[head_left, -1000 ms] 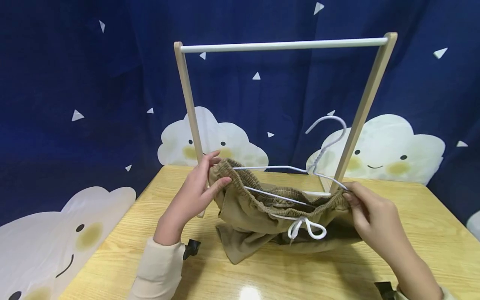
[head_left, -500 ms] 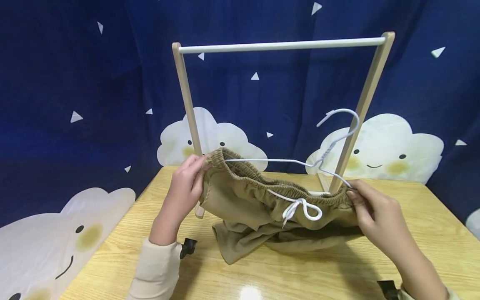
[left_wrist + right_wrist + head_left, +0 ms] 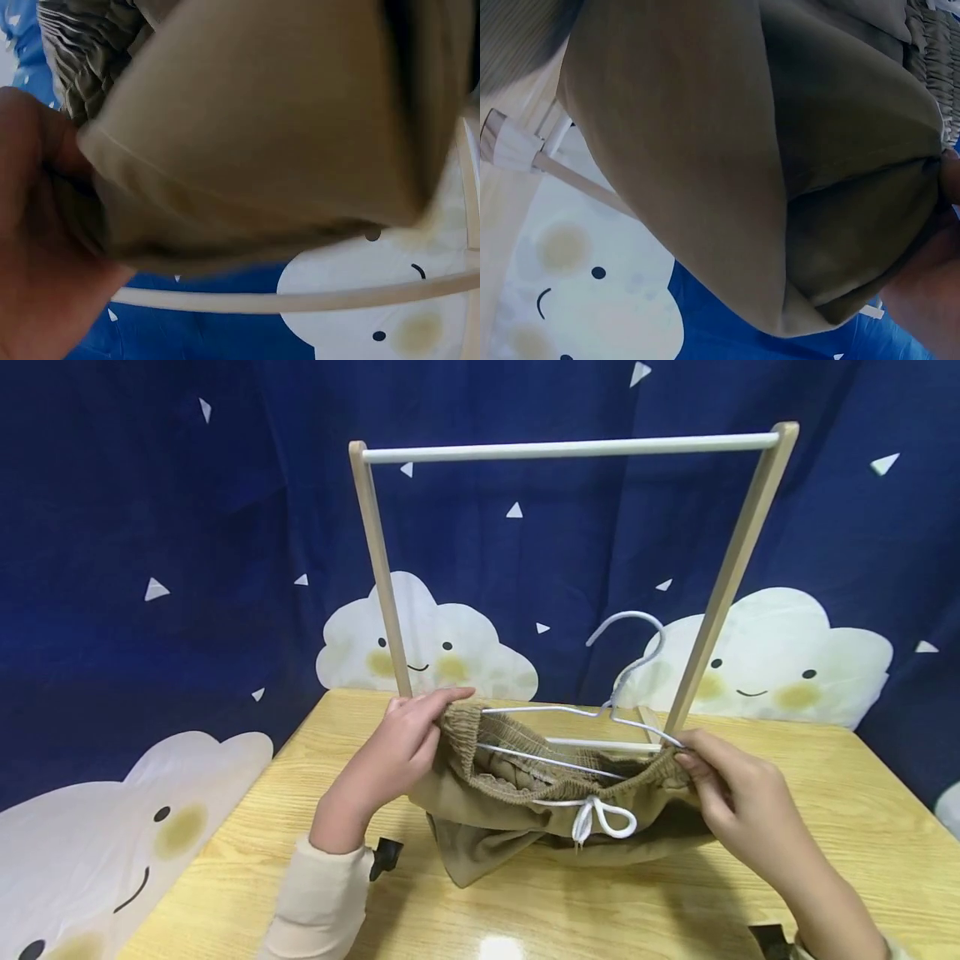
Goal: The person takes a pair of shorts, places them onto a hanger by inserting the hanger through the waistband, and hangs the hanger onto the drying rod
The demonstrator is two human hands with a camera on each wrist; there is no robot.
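Brown shorts (image 3: 517,827) with a gathered elastic waistband and a white drawstring (image 3: 600,820) tied in a bow stand bunched over the table, waist opening up. A white wire hanger (image 3: 626,685) sits partly inside the waistband, its hook rising toward the back. My left hand (image 3: 393,756) holds the waistband's left end, index finger stretched over it. At the other end my right hand (image 3: 742,785) pinches the waistband together with the hanger's right shoulder. Cloth fills much of the left wrist view, beside the left hand (image 3: 45,225); the right wrist view shows a loose leg opening (image 3: 855,240).
Behind the shorts stands a small rack with wooden posts (image 3: 723,585) and a white top rail (image 3: 570,448). Its lower white bar (image 3: 600,745) shows just past the waistband. A wooden table (image 3: 255,843) lies beneath, and a blue curtain (image 3: 225,510) with clouds hangs behind.
The left hand pulled the waistband's left end outward and up, then came back down and inward. The hanger's hook swung right, then back left and lower. The right hand keeps its pinch.
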